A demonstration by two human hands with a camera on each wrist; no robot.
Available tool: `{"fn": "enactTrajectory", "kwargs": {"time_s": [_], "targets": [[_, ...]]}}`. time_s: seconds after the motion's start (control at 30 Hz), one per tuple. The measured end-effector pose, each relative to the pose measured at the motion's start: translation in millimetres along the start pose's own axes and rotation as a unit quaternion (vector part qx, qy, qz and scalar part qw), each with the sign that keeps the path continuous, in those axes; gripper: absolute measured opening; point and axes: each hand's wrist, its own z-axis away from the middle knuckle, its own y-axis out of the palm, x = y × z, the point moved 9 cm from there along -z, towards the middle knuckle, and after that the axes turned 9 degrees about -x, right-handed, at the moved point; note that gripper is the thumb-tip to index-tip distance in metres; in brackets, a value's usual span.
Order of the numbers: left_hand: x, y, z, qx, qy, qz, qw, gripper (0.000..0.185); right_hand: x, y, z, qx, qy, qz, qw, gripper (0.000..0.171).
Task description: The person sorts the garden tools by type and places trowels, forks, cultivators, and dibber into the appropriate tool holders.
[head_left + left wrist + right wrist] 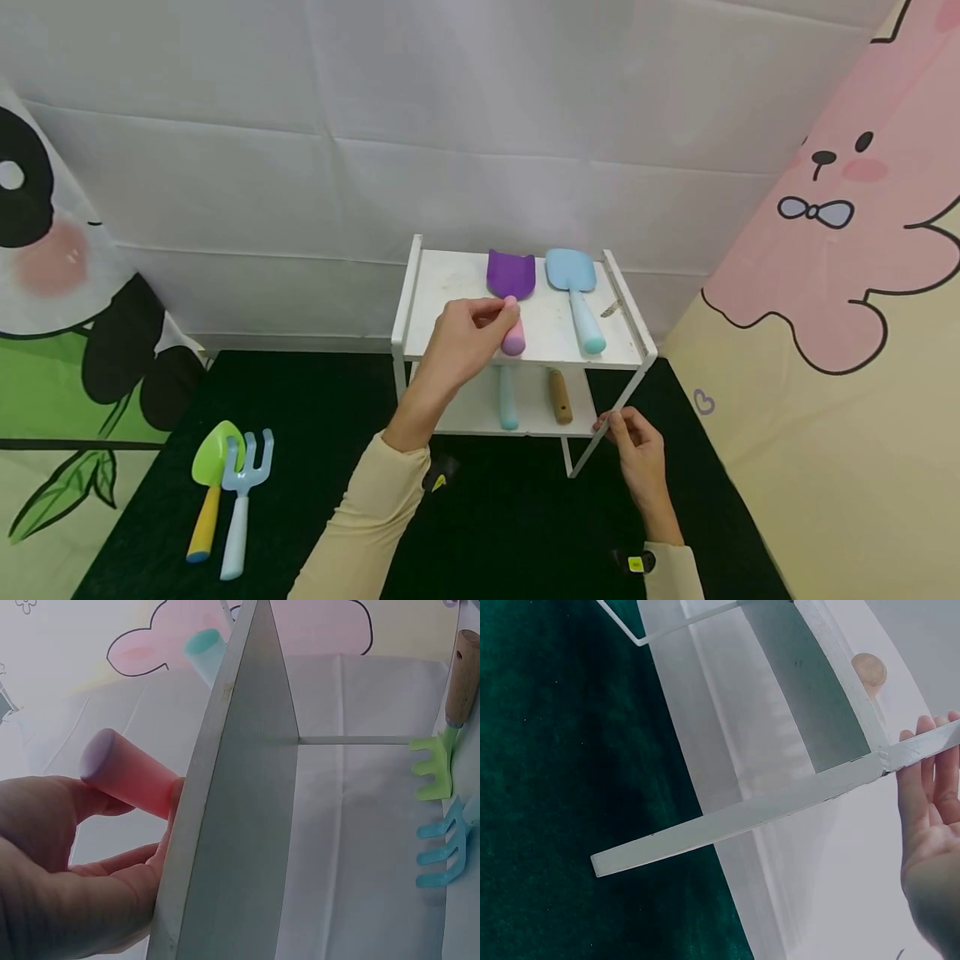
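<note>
My left hand (468,337) pinches the pink handle (514,337) of a toy shovel with a purple blade (512,275), over the top board of a small white two-tier rack (450,279). In the left wrist view, thumb and fingers hold that handle (131,776) close beside the board's edge. To its right on the top board lies a light-blue shovel (573,292). My right hand (639,454) holds the rack's front right leg (626,392); its fingers pass behind the white bar in the right wrist view.
On the lower board lie a green rake (435,769) with a wooden handle and a blue rake (454,851). A green trowel (213,458) and a pale-blue fork (243,483) lie on the dark green cloth (322,400) at left. White fabric (300,192) hangs behind the rack.
</note>
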Motion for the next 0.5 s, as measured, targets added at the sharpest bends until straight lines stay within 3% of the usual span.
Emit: {"fn": "enactTrajectory", "kwargs": {"time_s": [0.2,0.5], "targets": [[-1.9,5.7,-3.2,-0.007,0.001,0.000,1.0000,0.039,-1,-1,-1,-0.006,0.000,-0.001,1.000,0.024],[-6.5,13.0,-6.6,-0.019,0.034,-0.014,0.9991,0.036,-1,-1,1,-0.014,0.016,0.016,1.000,0.025]]}}
